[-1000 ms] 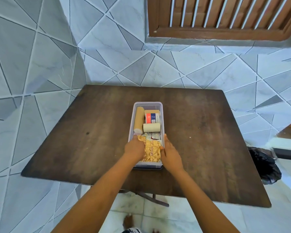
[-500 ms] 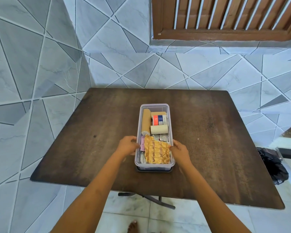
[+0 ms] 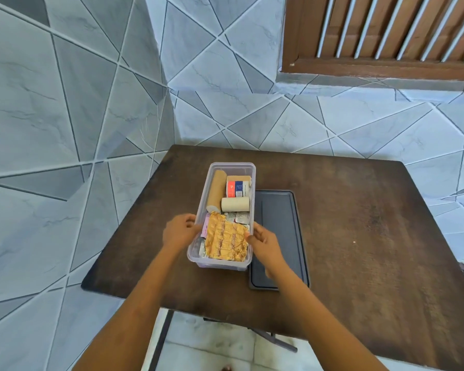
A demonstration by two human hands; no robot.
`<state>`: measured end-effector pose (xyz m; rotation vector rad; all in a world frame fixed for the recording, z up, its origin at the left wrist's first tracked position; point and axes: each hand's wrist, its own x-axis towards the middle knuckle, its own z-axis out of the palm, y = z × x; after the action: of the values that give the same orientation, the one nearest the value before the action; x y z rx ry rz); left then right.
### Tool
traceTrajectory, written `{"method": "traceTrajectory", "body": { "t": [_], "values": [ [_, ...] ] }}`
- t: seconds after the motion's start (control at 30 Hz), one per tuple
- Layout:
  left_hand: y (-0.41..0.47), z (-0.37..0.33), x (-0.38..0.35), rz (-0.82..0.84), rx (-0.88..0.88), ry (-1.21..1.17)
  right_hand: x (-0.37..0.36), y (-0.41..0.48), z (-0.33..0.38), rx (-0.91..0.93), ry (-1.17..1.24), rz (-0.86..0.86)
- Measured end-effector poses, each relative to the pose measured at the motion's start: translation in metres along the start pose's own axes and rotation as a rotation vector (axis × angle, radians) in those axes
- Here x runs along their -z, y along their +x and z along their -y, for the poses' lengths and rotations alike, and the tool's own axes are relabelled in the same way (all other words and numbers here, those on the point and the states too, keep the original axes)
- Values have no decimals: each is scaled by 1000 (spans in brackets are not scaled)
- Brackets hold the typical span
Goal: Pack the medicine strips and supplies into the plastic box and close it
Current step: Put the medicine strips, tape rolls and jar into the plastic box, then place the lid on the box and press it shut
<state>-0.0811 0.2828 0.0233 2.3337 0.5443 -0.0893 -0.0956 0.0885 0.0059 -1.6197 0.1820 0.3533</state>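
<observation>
A clear plastic box stands on the dark wooden table. Inside lie gold medicine strips at the near end, silver strips, a tan bandage roll, a cream roll and a red-and-blue pack. My left hand grips the box's left wall. My right hand holds the right wall. A dark grey lid lies flat on the table just right of the box, partly under my right wrist.
Tiled walls rise behind and to the left of the table. A wooden slatted shutter is at the upper right. The table's near edge lies close under my forearms, with a metal leg below.
Both hands went from pressing the strips to gripping the box's sides. The box has shifted left off the dark lid, which now lies uncovered beside it.
</observation>
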Motion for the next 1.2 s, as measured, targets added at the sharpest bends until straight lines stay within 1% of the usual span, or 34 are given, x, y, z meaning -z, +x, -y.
{"method": "traceTrajectory", "body": {
  "t": [0.1,0.27,0.47,0.5,0.53,0.6,0.63,0.67,0.7,0.77,0.83,0.97,1.1,1.2],
  "values": [
    [7,18,2,1,21,15,-15,4,-4,-48,-9,0],
    [10,31,-6,48,16,0,-23,6,-16,-98,-44,-24],
    [17,30,-11,108,-20,-7,-12,7,-20,-54,-141,-38],
    [19,29,-12,119,-23,-6,-8,7,-21,-34,-183,-83],
    [20,28,-13,125,-21,-3,-2,8,-22,-12,-274,-191],
    [20,26,-14,123,-23,9,18,12,-25,-15,-501,-483],
    [20,24,-15,116,-30,15,30,15,-27,-68,-613,-582],
    [19,21,-17,111,-36,20,43,18,-28,-165,-698,-625],
    [19,19,-19,106,-45,19,55,19,-28,-269,-744,-629],
    [17,12,-24,107,-60,15,74,20,-29,-410,-742,-607],
    [15,5,-29,120,-69,5,84,20,-33,-454,-700,-578],
    [13,-10,-40,155,-97,30,102,16,-40,-479,-617,-576],
    [10,-27,-55,191,-128,39,128,9,-38,-501,-550,-631],
    [9,-37,-69,204,-160,37,140,2,-28,-421,-536,-673]
  ]
}}
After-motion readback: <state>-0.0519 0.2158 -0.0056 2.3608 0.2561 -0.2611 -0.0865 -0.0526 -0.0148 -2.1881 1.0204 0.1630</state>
